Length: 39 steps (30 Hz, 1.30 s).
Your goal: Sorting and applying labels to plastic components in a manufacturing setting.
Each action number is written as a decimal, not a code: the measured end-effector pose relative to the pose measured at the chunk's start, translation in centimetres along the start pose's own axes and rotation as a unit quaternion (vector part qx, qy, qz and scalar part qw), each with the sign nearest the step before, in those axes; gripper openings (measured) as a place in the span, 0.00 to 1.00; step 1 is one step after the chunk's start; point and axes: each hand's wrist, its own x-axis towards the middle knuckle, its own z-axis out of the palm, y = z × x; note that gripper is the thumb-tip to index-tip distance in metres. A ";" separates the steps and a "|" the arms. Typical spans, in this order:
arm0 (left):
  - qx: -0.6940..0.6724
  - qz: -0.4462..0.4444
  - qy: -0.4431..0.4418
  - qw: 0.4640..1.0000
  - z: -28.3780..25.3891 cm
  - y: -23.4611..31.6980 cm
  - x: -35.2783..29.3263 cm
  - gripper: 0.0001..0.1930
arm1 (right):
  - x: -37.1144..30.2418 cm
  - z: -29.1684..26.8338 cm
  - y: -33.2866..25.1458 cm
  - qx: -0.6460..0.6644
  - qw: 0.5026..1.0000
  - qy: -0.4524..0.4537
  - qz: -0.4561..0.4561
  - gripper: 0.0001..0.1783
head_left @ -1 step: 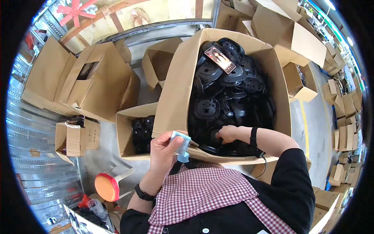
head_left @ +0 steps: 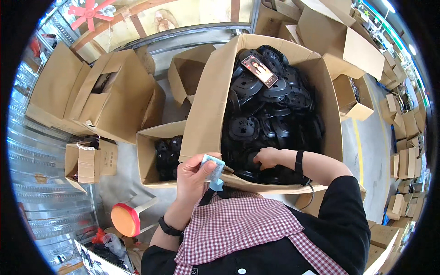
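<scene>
My left hand (head_left: 191,178) is closed on a small light-blue printed slip (head_left: 214,168), thumb across its face, just outside the near left edge of the large cardboard box (head_left: 204,110). A folded blue end of the slip hangs below the fingers. Inside that box, near its front wall, my right hand (head_left: 267,158) reaches down with bent fingers onto a black plastic part (head_left: 251,160); the fingertips are partly hidden among the dark parts. Many similar black plastic parts (head_left: 244,128) fill the box. On top of them, toward the back, lies a phone (head_left: 260,71) with its screen lit.
Left of the large box stands a smaller carton (head_left: 149,160) with black parts. Bigger cartons (head_left: 114,101) sit farther left, and an open box (head_left: 353,96) is at the right. A stool with an orange seat (head_left: 124,220) stands at lower left.
</scene>
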 end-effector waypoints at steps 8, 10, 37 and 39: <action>-0.036 0.040 0.019 0.998 -0.4 -1.0 0.4 0.06 | -7.7 -8.7 -2.6 0.609 0.724 0.281 -0.159 0.19; -0.025 0.059 0.034 0.997 0.0 -1.1 0.7 0.07 | -9.5 -9.5 -5.0 0.713 0.622 0.272 -0.178 0.19; 0.288 0.246 0.133 0.916 1.6 -0.4 2.5 0.18 | -11.0 -6.8 -13.0 0.647 0.608 0.342 -0.308 0.10; 0.295 0.238 0.131 0.916 1.3 -0.4 2.5 0.19 | -10.9 -6.8 -13.0 0.647 0.608 0.343 -0.307 0.10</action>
